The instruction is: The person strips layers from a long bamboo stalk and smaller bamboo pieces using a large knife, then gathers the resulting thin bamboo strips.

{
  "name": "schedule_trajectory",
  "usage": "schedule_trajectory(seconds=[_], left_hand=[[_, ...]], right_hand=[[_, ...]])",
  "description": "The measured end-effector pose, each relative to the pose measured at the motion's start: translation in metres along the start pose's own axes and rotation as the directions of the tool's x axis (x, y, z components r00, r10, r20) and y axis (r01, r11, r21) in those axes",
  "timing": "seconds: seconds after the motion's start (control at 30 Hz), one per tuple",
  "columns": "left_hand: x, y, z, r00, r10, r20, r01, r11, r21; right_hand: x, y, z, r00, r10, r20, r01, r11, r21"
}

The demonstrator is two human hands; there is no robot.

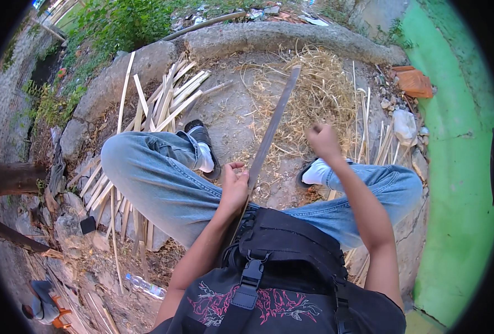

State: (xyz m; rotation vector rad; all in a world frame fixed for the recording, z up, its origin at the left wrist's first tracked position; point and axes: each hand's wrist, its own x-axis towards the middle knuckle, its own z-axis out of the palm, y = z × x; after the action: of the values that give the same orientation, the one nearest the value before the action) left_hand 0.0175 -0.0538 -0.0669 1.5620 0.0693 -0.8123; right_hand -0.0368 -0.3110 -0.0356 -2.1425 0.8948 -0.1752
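A long, flat, dark grey strip (273, 126) slants up from my lap between my knees, and its far end lies over a heap of pale curled shavings (325, 83). I cannot tell if it is wood or metal. My left hand (235, 186) is closed at its lower part, the thumb side against the strip's edge. Off to the right, over the near side of the shavings, my right hand (323, 141) is closed like a fist. It is slightly blurred, and whatever may be inside it is hidden. A gap separates it from the strip.
Split pale wooden strips (171, 97) lie ahead on the left, with more strips (386, 142) by the green wall (453, 139). A low stone kerb (291, 42) crosses the far side. A plastic bottle (145, 286) and a black flat object (87, 225) lie at left.
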Motion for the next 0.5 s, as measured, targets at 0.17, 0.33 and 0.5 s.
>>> schedule_trajectory(seconds=[0.17, 0.33, 0.5], left_hand=[[0.006, -0.011, -0.001, 0.995, 0.098, -0.01, -0.098, 0.995, 0.011], [-0.004, 0.008, 0.003, 1.0, 0.018, 0.016, -0.018, 1.0, -0.01], [0.012, -0.026, -0.001, 0.92, 0.393, 0.005, -0.385, 0.899, 0.208]], right_hand=[[-0.077, -0.027, 0.043, 0.951, -0.118, 0.286, 0.14, 0.989, -0.056], [-0.095, -0.03, 0.06, 0.906, -0.212, 0.365, 0.275, 0.953, -0.128], [-0.073, -0.007, 0.069, 0.925, -0.189, 0.331, 0.27, 0.937, -0.22]])
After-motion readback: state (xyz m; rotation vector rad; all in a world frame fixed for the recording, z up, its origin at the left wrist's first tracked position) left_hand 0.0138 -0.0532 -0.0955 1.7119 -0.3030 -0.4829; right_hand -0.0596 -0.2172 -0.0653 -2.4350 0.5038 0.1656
